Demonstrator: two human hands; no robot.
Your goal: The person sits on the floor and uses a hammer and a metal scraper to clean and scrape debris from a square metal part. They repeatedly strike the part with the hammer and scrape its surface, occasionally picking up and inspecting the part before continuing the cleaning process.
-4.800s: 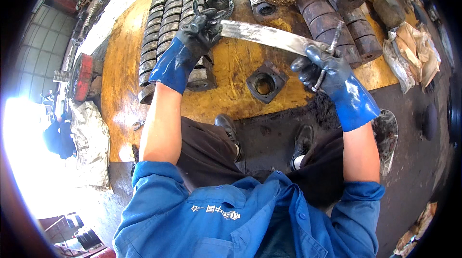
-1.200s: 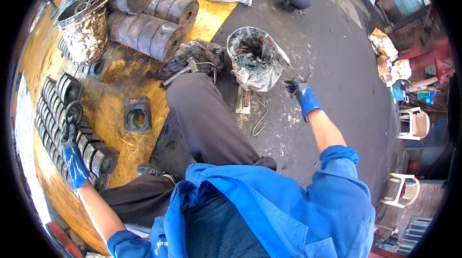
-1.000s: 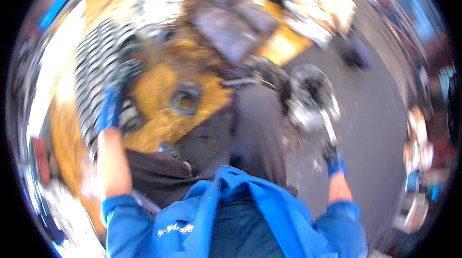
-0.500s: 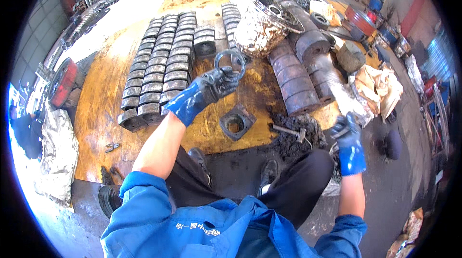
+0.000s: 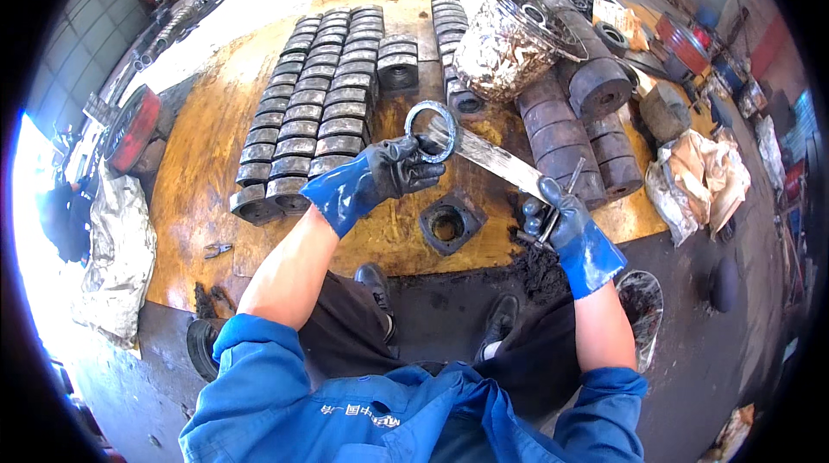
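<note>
My left hand, in a blue and black rubber glove, grips a dark metal ring and holds it up above the board. In my gloved right hand is a flat, pale, smeared stick, slanting up and left. Its far end overlaps the ring's opening and appears to touch the ring. A thin dark rod shows beside the right hand; whether I hold it is unclear. Below the ring, a square dark block with a round hole lies on the board. A heap of black grease sits under my right hand.
Rows of dark metal blocks stand left of centre. At the right are thick dark cylinders, with a smeared bucket behind them. Crumpled wrapping lies farther right. Pliers rest on the yellow-brown board at left.
My right hand has swung left with the stick, bringing its end to the ring. The left hand still holds the ring, turned more open toward view. The whole view has shifted slightly.
</note>
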